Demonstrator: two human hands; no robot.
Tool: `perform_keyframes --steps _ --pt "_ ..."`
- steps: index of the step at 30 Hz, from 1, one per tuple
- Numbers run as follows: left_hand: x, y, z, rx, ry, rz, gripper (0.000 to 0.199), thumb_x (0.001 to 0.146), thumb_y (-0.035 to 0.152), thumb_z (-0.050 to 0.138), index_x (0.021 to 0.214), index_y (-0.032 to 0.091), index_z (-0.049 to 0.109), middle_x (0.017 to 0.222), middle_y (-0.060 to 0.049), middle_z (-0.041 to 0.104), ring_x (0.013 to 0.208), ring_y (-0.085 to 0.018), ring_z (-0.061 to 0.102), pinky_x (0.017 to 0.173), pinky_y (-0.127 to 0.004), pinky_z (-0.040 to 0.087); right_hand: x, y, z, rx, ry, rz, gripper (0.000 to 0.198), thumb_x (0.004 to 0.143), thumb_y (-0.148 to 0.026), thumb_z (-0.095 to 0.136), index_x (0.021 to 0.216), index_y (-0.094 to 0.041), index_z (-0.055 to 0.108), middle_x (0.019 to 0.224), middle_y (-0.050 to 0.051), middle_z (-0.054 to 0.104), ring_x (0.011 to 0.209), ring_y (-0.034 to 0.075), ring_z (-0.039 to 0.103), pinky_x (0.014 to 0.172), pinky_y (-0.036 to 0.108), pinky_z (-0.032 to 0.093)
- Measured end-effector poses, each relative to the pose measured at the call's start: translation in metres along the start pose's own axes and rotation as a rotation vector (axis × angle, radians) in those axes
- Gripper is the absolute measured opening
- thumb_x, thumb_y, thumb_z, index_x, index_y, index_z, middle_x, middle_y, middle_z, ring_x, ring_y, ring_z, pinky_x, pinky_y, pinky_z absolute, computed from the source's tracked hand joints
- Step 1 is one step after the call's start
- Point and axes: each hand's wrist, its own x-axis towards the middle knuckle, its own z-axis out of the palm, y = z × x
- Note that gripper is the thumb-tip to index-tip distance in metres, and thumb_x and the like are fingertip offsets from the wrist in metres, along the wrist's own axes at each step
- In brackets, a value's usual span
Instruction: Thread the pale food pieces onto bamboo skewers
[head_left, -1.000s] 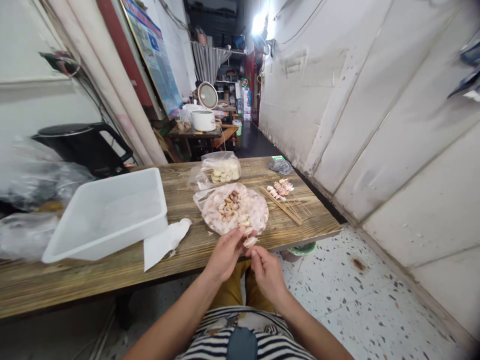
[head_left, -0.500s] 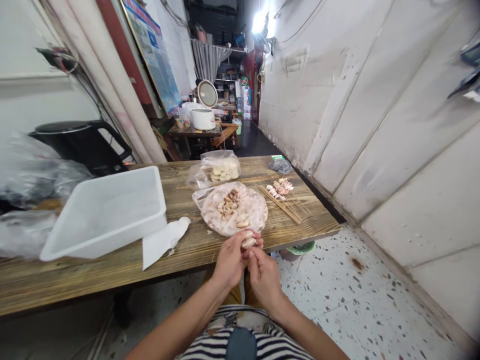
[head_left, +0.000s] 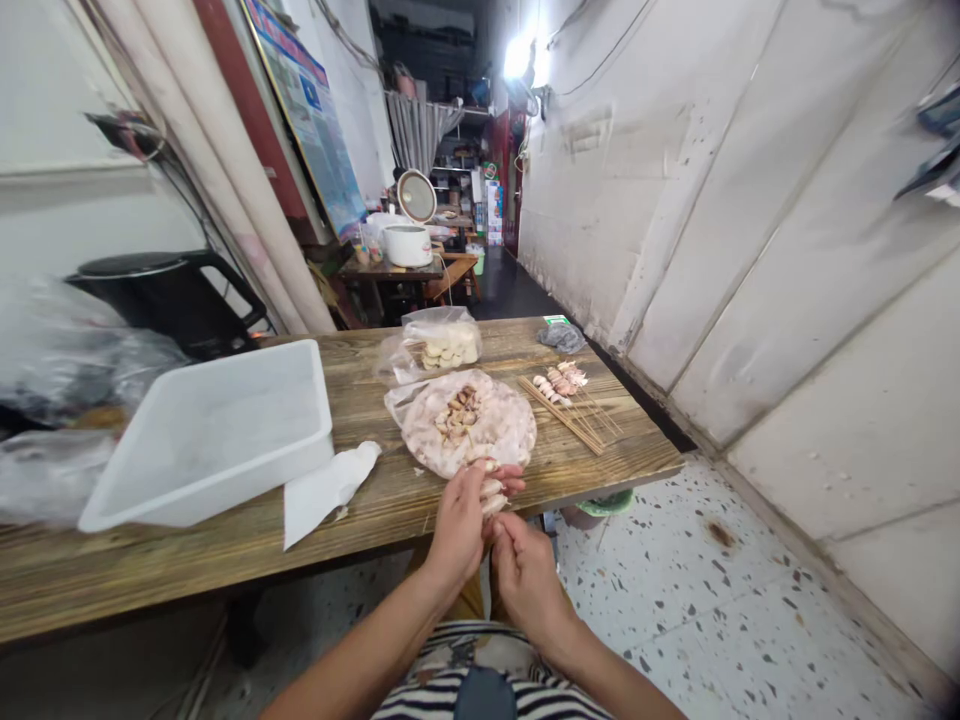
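Observation:
My left hand [head_left: 463, 510] is closed around several pale garlic cloves [head_left: 493, 496], lined up between its fingers just over the table's front edge. Right below them my right hand [head_left: 525, 560] pinches what appears to be a thin skewer, almost wholly hidden by the fingers. Beyond my hands is a round plate [head_left: 510, 440] covered in clear plastic, with brownish garlic cloves [head_left: 459, 412] in its middle. To the right lie loose bamboo skewers [head_left: 562, 415] beside several skewers threaded with pinkish cloves [head_left: 559, 382].
A white plastic tub [head_left: 217, 430] and a white paper sheet [head_left: 330, 485] are on the left of the wooden table [head_left: 187, 560], near a black kettle [head_left: 165, 300]. Behind the plate sits a clear bag of pale slices [head_left: 446, 345]. A green-lined bin [head_left: 604, 505] stands under the right end.
My left hand has shifted slightly and its fingers have stretched farther right. Another clove shows in it, and the pale clove at the plate's near side is no longer visible there.

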Motion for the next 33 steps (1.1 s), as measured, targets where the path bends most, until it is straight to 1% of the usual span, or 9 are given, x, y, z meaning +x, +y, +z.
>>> perform_keyframes --steps 4,8,12,17,23,26,28,30,33 --pt "-0.003 -0.004 -0.006 -0.017 -0.059 0.016 0.032 0.079 0.043 0.053 0.09 0.014 0.061 0.097 -0.011 0.067 0.082 -0.018 0.063 0.073 -0.03 0.05 0.0 0.004 -0.002 -0.022 0.017 -0.017 0.026 0.091 -0.021 0.033 0.077 -0.017 0.054 0.065 0.002 0.056 0.057 0.014 0.05 0.055 0.022 0.037" --pt "0.001 0.002 -0.01 -0.052 -0.073 0.004 0.045 0.078 0.052 0.05 0.102 0.015 0.057 0.098 -0.012 0.067 0.076 -0.017 0.063 0.065 -0.029 0.05 -0.001 0.008 -0.004 -0.026 -0.002 -0.03 0.026 0.091 -0.021 0.033 0.078 -0.018 0.055 0.061 0.0 0.054 0.053 0.013 0.049 0.053 0.022 0.037" --pt "0.005 0.005 -0.009 -0.02 0.027 0.017 0.036 0.079 0.048 0.049 0.093 0.015 0.056 0.087 -0.011 0.068 0.067 -0.016 0.063 0.05 -0.023 0.045 -0.006 0.004 -0.003 0.003 -0.049 -0.028 0.027 0.092 -0.021 0.033 0.075 -0.018 0.054 0.06 0.0 0.052 0.052 0.012 0.048 0.052 0.021 0.036" --pt "0.004 0.001 -0.009 0.061 0.036 0.029 0.032 0.081 0.045 0.046 0.082 0.015 0.056 0.085 -0.011 0.068 0.068 -0.016 0.064 0.049 -0.022 0.044 -0.01 -0.003 -0.002 -0.007 -0.078 0.002 0.028 0.092 -0.022 0.032 0.074 -0.018 0.053 0.06 0.0 0.052 0.053 0.013 0.048 0.052 0.022 0.037" --pt "0.001 -0.005 -0.009 0.104 -0.021 0.009 0.036 0.078 0.047 0.052 0.086 0.013 0.059 0.084 -0.011 0.067 0.061 -0.015 0.062 0.054 -0.026 0.048 -0.011 0.005 -0.001 0.009 -0.041 0.023 0.026 0.092 -0.023 0.032 0.077 -0.018 0.052 0.061 0.001 0.054 0.054 0.014 0.05 0.052 0.022 0.037" --pt "0.005 -0.01 -0.016 0.104 -0.087 0.0 0.043 0.078 0.051 0.05 0.1 0.015 0.058 0.091 -0.012 0.067 0.066 -0.016 0.062 0.056 -0.027 0.048 -0.007 0.014 -0.005 -0.01 -0.02 0.019 0.025 0.092 -0.024 0.033 0.078 -0.019 0.053 0.06 0.0 0.051 0.053 0.014 0.048 0.052 0.022 0.036" --pt "0.018 -0.007 -0.025 0.17 -0.105 0.06 0.048 0.08 0.052 0.047 0.115 0.019 0.053 0.096 -0.01 0.066 0.073 -0.018 0.062 0.062 -0.029 0.049 -0.004 0.019 -0.011 -0.022 0.001 0.037 0.024 0.092 -0.025 0.034 0.079 -0.019 0.053 0.058 -0.001 0.048 0.052 0.013 0.045 0.05 0.022 0.034" --pt "0.041 0.006 -0.036 0.354 -0.027 0.231 0.049 0.081 0.049 0.047 0.123 0.023 0.049 0.097 -0.008 0.067 0.076 -0.019 0.062 0.068 -0.031 0.048 -0.002 0.025 -0.016 -0.016 0.031 0.072 0.025 0.093 -0.027 0.034 0.081 -0.018 0.054 0.056 -0.002 0.043 0.05 0.012 0.042 0.047 0.021 0.031" --pt "0.09 0.035 -0.049 0.894 0.065 0.503 0.03 0.08 0.034 0.052 0.103 0.021 0.065 0.098 -0.008 0.068 0.091 -0.023 0.059 0.084 -0.033 0.042 -0.003 0.031 -0.021 0.023 0.065 0.119 0.027 0.093 -0.03 0.034 0.079 -0.018 0.053 0.053 -0.005 0.035 0.045 0.011 0.034 0.043 0.021 0.027"
